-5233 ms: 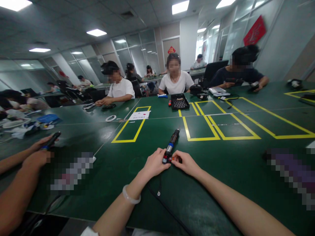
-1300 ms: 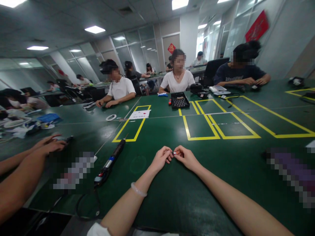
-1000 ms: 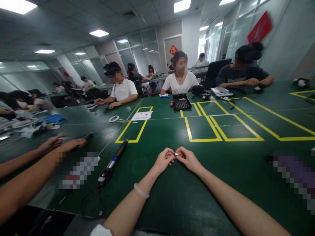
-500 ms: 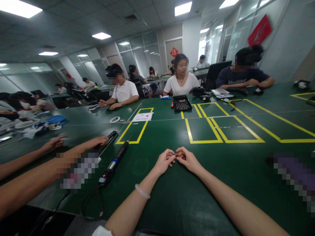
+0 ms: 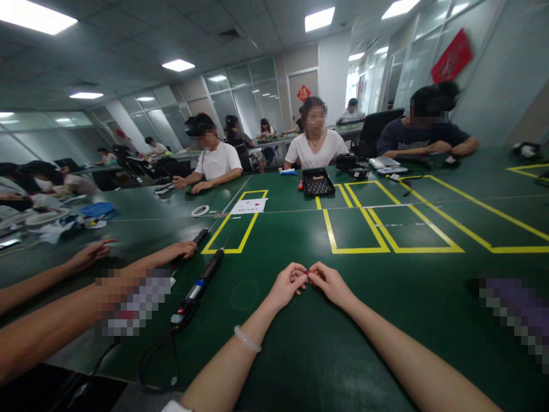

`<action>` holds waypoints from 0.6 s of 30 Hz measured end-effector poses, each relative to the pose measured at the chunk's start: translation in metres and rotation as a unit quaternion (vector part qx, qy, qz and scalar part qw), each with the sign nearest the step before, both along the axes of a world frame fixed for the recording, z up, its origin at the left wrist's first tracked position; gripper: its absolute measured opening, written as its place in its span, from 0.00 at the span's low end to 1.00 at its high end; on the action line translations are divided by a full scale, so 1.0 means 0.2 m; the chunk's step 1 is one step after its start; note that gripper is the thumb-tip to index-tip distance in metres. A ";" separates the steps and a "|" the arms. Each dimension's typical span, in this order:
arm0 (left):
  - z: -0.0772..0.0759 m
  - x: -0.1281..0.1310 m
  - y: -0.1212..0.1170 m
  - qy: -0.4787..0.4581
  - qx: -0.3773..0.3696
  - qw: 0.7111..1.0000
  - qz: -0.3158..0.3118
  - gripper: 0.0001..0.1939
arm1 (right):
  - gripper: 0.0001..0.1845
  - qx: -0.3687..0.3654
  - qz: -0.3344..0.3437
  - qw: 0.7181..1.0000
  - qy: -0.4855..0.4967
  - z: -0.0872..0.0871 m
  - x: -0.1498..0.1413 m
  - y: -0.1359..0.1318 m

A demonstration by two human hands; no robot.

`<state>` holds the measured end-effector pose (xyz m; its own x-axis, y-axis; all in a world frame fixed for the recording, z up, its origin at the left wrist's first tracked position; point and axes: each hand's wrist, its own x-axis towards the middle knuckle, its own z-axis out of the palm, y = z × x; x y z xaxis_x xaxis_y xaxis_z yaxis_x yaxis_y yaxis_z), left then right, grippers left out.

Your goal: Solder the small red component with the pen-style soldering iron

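My left hand (image 5: 289,282) and my right hand (image 5: 329,281) meet at the fingertips above the green table (image 5: 274,343). Between them is a tiny red piece (image 5: 306,273), mostly covered by the fingers, too small to name. Both hands are closed in a pinch around it; which one bears it I cannot tell. A pale bangle (image 5: 247,339) circles my left wrist. To the left of my left hand lies an electric screwdriver (image 5: 198,288) with a cord.
A co-worker's hand (image 5: 182,250) at the left touches another dark tool (image 5: 199,236). Yellow tape outlines (image 5: 360,250) mark the table ahead. Farther back are a black tray (image 5: 318,182) with small parts, a paper sheet (image 5: 249,206) and a white ring (image 5: 200,211). Several people sit around.
My fingertips have drawn closer over the small piece, so less of its red and orange shows. The co-worker's hand at the left has moved slightly forward and right along the tool.
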<state>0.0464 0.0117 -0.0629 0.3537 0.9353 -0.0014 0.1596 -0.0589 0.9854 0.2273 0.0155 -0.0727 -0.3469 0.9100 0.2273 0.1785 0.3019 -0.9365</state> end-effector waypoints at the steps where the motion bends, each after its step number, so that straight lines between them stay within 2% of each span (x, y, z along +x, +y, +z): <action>1: 0.00 0.00 0.00 -0.001 -0.001 1.000 -0.001 0.18 | 0.12 -0.002 0.003 1.000 -0.002 0.00 0.00 0.00; 8: 0.03 0.02 0.01 0.007 -0.030 0.999 0.024 0.17 | 0.13 0.020 0.015 1.000 0.010 0.00 0.00 0.00; 11: 0.03 0.02 0.01 0.017 -0.035 0.999 0.027 0.16 | 0.07 0.044 0.016 0.999 -0.014 0.01 0.00 -0.01; 18: 0.00 0.03 0.02 0.052 -0.046 0.997 0.035 0.15 | 0.05 0.075 -0.003 0.996 -0.055 0.01 0.00 -0.02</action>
